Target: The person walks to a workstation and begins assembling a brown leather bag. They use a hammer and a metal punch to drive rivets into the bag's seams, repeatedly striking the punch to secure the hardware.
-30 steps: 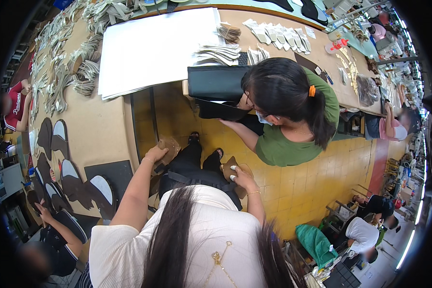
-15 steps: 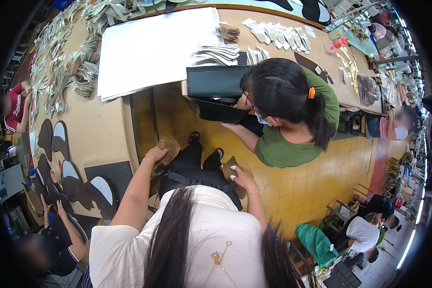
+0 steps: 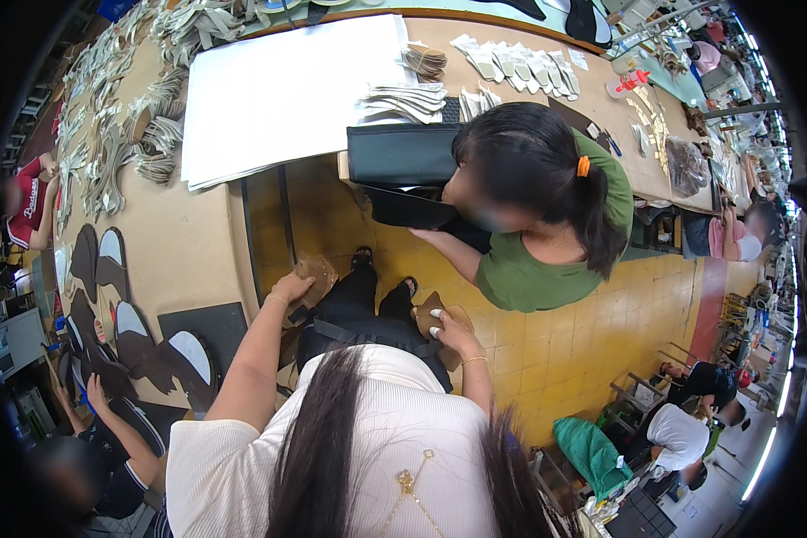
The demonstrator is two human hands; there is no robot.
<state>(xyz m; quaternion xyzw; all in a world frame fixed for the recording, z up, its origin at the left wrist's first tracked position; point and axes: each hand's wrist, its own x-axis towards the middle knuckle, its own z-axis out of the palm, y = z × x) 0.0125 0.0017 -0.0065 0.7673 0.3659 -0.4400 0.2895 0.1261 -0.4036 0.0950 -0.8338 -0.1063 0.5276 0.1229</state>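
Observation:
My left hand (image 3: 293, 287) is beside the table's near edge, its fingers closed on a flat light-brown piece (image 3: 319, 272). On the other side of my lap, my right hand (image 3: 457, 334) grips a flat brown piece (image 3: 427, 314); white coverings show on its thumb and a fingertip. The material of both pieces cannot be made out. Ahead of me, a co-worker in a green top (image 3: 547, 269) bends over a black open case or bag (image 3: 412, 206) at the table edge. That person's hands are partly hidden by it.
The brown-covered table (image 3: 208, 242) carries large white sheets (image 3: 287, 99), stacked white shoe-insole-like pieces (image 3: 405, 101) and dark brown sole-shaped pieces (image 3: 145, 345). Another person (image 3: 108, 430) reaches over the table at lower left. A green sack (image 3: 592, 457) lies at right by stools on yellow floor tiles.
The co-worker in green has turned the head slightly. At lower left, the other person's hands have shifted among the dark pieces. My own hands look almost unmoved.

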